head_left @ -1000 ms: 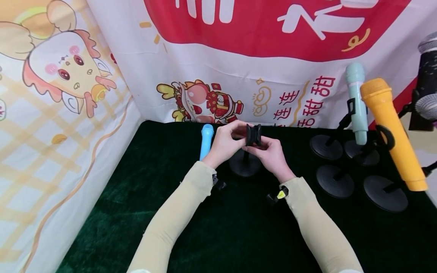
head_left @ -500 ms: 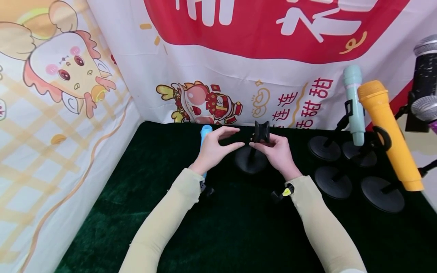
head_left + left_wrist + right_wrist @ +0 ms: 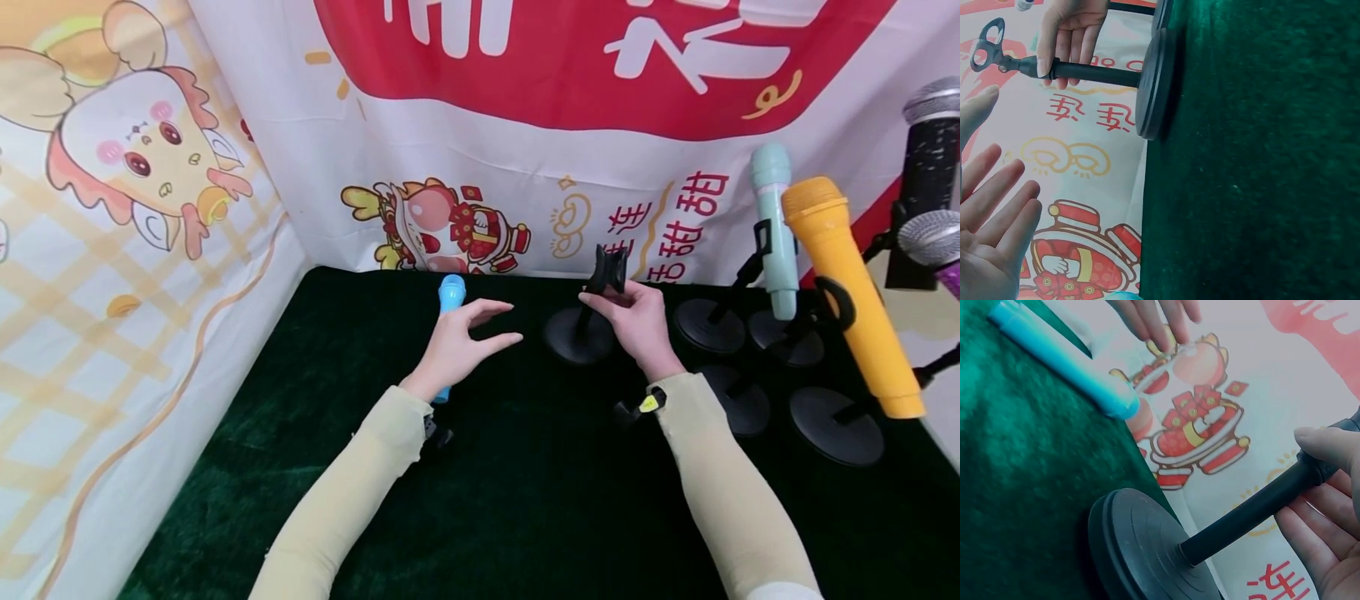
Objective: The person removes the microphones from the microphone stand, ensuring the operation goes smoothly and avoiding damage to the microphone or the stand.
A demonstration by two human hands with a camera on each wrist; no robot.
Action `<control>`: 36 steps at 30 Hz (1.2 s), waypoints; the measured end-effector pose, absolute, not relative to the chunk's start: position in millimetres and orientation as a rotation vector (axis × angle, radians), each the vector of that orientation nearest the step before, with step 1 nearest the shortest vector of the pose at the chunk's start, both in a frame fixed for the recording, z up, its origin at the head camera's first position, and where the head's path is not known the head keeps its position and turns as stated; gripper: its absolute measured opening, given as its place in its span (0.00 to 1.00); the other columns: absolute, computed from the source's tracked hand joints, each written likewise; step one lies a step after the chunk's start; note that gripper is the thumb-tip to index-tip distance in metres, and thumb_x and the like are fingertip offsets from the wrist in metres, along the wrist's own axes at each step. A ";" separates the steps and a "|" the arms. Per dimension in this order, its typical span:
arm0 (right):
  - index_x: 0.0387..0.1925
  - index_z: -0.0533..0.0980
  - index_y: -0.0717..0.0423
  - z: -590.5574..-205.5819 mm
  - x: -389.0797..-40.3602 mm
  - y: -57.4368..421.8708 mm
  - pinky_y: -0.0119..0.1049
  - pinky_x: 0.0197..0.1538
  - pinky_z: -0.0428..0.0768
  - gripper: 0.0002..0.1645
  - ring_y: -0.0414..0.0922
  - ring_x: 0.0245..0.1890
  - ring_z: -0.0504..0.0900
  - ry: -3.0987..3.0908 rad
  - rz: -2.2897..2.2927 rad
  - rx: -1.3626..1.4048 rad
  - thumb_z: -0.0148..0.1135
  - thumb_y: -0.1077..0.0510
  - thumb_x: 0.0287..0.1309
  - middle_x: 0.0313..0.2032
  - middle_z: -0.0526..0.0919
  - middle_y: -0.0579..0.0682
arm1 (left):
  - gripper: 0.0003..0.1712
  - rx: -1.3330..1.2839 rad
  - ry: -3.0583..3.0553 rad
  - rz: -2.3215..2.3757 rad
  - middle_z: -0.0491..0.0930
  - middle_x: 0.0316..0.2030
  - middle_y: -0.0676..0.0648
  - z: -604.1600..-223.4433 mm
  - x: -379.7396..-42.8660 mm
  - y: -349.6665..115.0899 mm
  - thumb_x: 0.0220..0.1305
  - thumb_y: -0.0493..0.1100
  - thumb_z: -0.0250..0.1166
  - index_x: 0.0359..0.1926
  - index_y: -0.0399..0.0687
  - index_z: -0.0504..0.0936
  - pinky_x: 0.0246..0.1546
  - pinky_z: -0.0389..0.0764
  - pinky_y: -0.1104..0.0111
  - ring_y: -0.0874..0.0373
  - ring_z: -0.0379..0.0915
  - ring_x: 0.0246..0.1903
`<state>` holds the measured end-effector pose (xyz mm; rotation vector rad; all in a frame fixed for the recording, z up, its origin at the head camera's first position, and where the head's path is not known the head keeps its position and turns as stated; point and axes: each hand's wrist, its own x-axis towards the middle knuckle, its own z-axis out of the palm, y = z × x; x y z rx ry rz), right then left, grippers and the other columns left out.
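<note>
My right hand (image 3: pixel 639 323) grips a black desktop microphone stand (image 3: pixel 577 337) by the upper part of its pole, just under the clip. In the right wrist view, the thumb lies on one side of the pole (image 3: pixel 1247 519) and the fingers on the other. The round base sits upright at the green cloth. The stand's clip (image 3: pixel 988 47) holds no microphone. My left hand (image 3: pixel 453 348) hovers to the left, thumb and fingers spread, with nothing between them. A blue microphone (image 3: pixel 1066 362) lies on the cloth beneath it, partly hidden by that hand in the head view.
To the right stand several black stands, their round bases (image 3: pixel 836 425) close together. A pale green microphone (image 3: pixel 776 233), a yellow microphone (image 3: pixel 855 300) and a black one (image 3: pixel 930 158) rest in clips there. A printed cloth backdrop (image 3: pixel 420 133) rises behind the green table (image 3: pixel 480 500).
The left hand has let go of the stand's top and drawn back left, fingers spread. The right hand has moved the stand to the right, towards the other stands.
</note>
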<state>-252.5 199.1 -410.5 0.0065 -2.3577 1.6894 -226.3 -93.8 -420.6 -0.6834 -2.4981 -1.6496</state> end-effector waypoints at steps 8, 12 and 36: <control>0.43 0.88 0.59 -409.6 -276.3 205.6 0.32 0.54 0.75 0.23 0.38 0.46 0.85 -2.285 1.671 -0.026 0.80 0.47 0.53 0.38 0.90 0.48 | 0.30 -0.649 -2.549 -1.658 0.80 0.57 0.62 -425.7 -218.7 -100.7 0.62 0.65 0.70 0.60 0.60 0.81 0.62 0.73 0.47 0.54 0.74 0.61; 0.44 0.87 0.60 -407.9 -288.9 205.9 0.34 0.54 0.76 0.23 0.38 0.47 0.84 -2.284 1.667 -0.076 0.80 0.47 0.53 0.40 0.89 0.50 | 0.30 -0.640 -2.559 -1.653 0.79 0.58 0.62 -425.6 -213.8 -101.9 0.62 0.66 0.70 0.60 0.60 0.81 0.62 0.72 0.45 0.57 0.74 0.61; 0.58 0.82 0.60 -415.8 -321.6 212.1 0.38 0.55 0.80 0.28 0.41 0.51 0.83 -2.286 1.721 -0.145 0.77 0.52 0.58 0.52 0.85 0.58 | 0.29 -0.675 -2.553 -1.670 0.80 0.57 0.61 -430.8 -205.0 -102.9 0.62 0.65 0.70 0.60 0.61 0.81 0.60 0.73 0.44 0.58 0.76 0.59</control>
